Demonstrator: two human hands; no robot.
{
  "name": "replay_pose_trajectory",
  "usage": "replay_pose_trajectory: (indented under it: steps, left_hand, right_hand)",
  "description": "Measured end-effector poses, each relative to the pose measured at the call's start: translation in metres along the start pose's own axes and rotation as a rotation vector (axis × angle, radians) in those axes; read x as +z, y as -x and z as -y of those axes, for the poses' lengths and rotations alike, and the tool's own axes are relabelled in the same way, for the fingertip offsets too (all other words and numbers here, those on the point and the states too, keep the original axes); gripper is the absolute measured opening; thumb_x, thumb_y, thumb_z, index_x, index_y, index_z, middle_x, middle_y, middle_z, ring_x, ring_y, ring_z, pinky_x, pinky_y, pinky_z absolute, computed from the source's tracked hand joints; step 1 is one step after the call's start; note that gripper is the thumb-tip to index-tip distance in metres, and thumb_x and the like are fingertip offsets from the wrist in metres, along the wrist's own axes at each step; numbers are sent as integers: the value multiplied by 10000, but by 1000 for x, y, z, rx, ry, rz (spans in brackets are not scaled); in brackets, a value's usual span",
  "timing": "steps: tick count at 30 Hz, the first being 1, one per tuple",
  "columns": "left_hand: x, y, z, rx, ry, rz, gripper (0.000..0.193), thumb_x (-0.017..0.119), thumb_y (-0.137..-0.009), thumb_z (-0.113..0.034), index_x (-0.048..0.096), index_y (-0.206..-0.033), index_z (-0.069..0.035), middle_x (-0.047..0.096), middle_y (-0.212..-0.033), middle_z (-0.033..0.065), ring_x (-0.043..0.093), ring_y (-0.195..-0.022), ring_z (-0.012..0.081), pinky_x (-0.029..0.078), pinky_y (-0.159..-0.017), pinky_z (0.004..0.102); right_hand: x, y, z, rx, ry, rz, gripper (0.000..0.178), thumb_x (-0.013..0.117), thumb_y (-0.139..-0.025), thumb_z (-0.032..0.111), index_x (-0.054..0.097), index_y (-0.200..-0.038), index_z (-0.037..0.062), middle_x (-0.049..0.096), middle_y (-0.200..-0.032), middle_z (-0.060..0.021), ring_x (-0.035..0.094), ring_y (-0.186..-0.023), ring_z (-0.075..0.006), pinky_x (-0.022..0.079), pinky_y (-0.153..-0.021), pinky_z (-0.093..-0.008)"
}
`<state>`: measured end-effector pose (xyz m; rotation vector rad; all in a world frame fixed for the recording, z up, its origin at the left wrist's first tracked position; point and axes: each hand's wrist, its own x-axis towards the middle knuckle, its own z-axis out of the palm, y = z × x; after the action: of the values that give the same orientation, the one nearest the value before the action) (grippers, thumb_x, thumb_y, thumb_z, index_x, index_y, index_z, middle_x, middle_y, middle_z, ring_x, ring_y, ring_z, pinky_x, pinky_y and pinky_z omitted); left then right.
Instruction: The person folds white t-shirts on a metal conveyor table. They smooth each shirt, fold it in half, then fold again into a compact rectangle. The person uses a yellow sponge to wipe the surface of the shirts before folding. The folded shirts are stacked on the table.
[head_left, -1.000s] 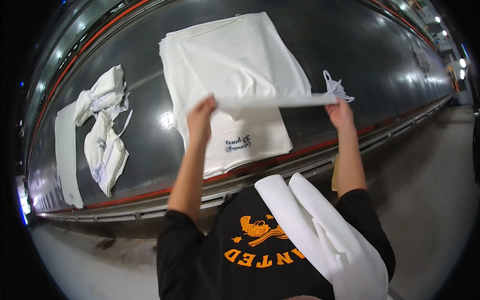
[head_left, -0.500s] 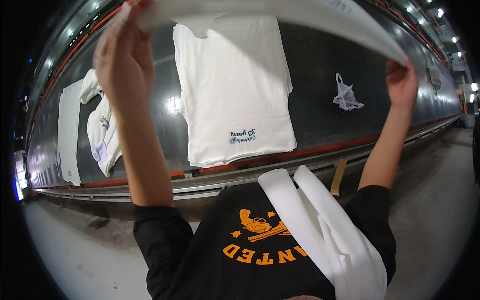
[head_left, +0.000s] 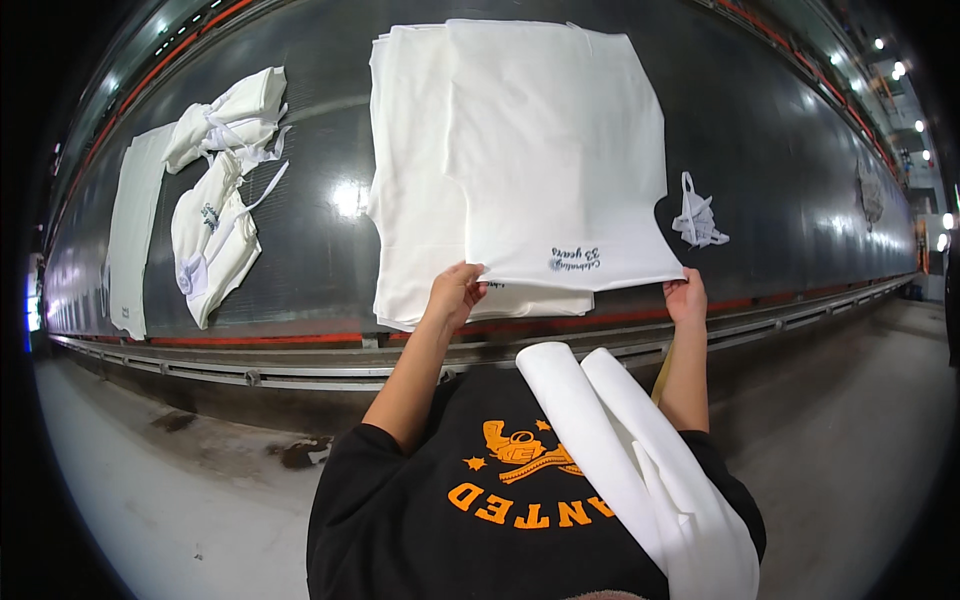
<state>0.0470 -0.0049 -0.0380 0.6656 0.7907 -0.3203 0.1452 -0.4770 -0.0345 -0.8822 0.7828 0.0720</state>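
A white fabric piece [head_left: 560, 160] with small dark print along its near edge is spread out in front of me. My left hand [head_left: 458, 294] pinches its near left corner, and my right hand [head_left: 685, 297] pinches the near right corner. The near edge stretches between them. Beneath it, showing mostly on its left, lies a stack of white fabric pieces [head_left: 415, 200]; the sheet sits to the right of the stack's left edge and overlaps most of it. Part of the stack's own print is covered.
On the dark table [head_left: 320, 230], two tied white bundles [head_left: 222, 235] and a narrow white pile [head_left: 138, 230] lie at left. A small clump of white strips [head_left: 698, 215] is at right, a greyish bundle [head_left: 870, 192] farther off. Rolled white cloth [head_left: 640, 470] hangs over my shirt.
Both hands have come down and closer together, from holding the fabric piece high to the table's near side. The piece now lies spread over the stack instead of hanging in the air.
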Motion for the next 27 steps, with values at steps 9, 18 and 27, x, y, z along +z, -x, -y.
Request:
replay_pose_trajectory:
  steps: [9, 18, 27]
  left_hand:
    - [198, -48, -217, 494, -165, 226, 355, 597, -955, -195, 541, -1272, -47, 543, -1281, 118, 549, -1128, 267, 473, -1015, 406]
    - [367, 130, -322, 950, -185, 1010, 276, 542, -970, -178, 570, -1193, -18, 625, -1188, 93, 571, -1178, 224, 415, -1065, 428]
    - [341, 110, -208, 893, -429, 960, 281, 502, -1011, -175, 612, -1186, 15, 620, -1215, 144, 648, -1060, 271, 557, -924, 458]
  right_hand:
    - [182, -65, 176, -232, -31, 490, 353, 431, -996, 186, 551, -1176, -93, 644, -1177, -250, 638, -1102, -373, 507, -1019, -503]
    - [293, 93, 380, -837, -168, 661, 480, 453, -962, 126, 425, -1371, -124, 468, -1433, -289, 435, -1362, -413, 315, -1180, -567]
    - [99, 91, 434, -579, -49, 1090, 370, 523, -971, 129, 538, -1286, -65, 603, -1320, -201, 551, -1253, -346, 437, -1064, -488]
